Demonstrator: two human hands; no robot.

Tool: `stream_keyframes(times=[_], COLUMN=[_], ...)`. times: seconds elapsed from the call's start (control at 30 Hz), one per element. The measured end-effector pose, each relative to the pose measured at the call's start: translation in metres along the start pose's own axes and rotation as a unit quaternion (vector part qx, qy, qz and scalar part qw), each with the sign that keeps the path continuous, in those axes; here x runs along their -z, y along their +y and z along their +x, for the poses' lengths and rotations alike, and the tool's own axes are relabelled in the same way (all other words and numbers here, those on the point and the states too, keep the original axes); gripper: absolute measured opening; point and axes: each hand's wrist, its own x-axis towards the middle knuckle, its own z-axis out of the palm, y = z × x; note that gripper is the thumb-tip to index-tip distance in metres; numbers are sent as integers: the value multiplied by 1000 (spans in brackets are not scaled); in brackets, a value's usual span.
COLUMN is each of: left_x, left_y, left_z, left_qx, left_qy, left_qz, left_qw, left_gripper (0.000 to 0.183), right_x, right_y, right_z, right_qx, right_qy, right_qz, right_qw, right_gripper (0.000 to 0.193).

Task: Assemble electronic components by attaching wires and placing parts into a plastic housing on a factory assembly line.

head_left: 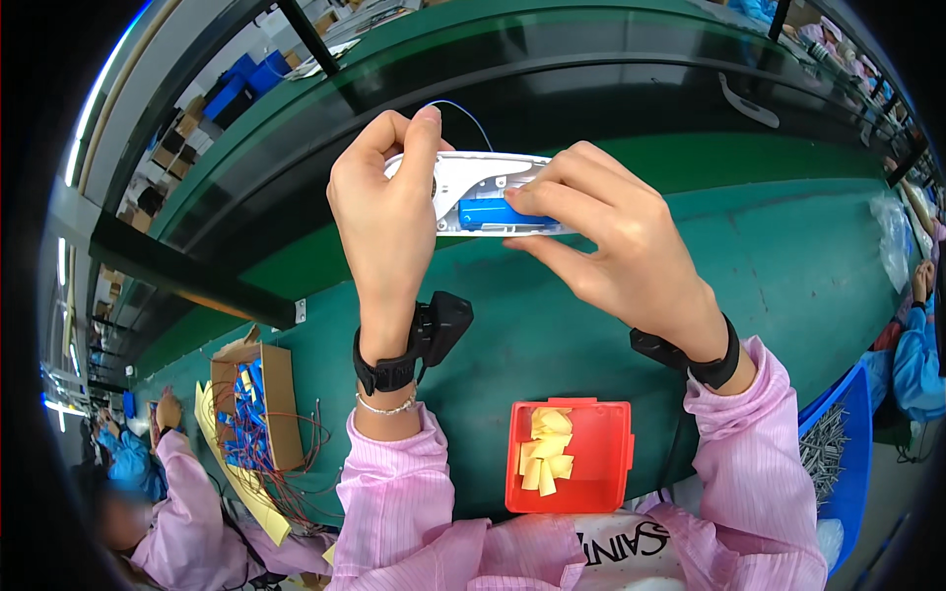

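Observation:
Both hands hold up a white plastic housing (461, 174) above the far side of the green bench. My left hand (387, 187) is closed around the housing's left end, thumb and index finger near its upper edge. A thin blue wire (463, 111) arcs up beside those fingertips. Inside the housing lies a blue cylindrical battery (483, 214). My right hand (611, 217) grips the right end: its fingers press on the battery from above, and the thumb supports the lower edge. The battery's right part is hidden behind those fingers.
A red box (616, 453) with yellow paper pieces stands close to me. At left, a cardboard box (286, 404) holds blue batteries with wires trailing out. A blue bin (855, 473) of metal pieces is at right. A white curved part (747, 103) lies on the dark conveyor. Co-workers sit on both sides.

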Motion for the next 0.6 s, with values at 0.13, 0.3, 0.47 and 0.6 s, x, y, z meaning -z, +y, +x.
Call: stream_keyframes(times=[0.13,0.3,0.47,0.6], left_x=[-2,2,7,6], left_y=[6,4,10,19], left_z=[-2,-1,-1,-7], left_qx=[-28,-14,-32,-39], left_qy=[18,3,0,-49], left_qz=[26,-24,-9,-7], left_qw=[999,1000,999,998], left_gripper=[35,37,36,34], right_x=[0,7,26,44], right_y=[-1,-8,-9,2], right_z=[1,2,14,9], right_qx=[4,-15,-12,-299], right_qy=[9,5,67,-160], right_qz=[-16,-19,-107,242], right_qw=[1000,1000,992,909], right_gripper=[28,33,37,53])
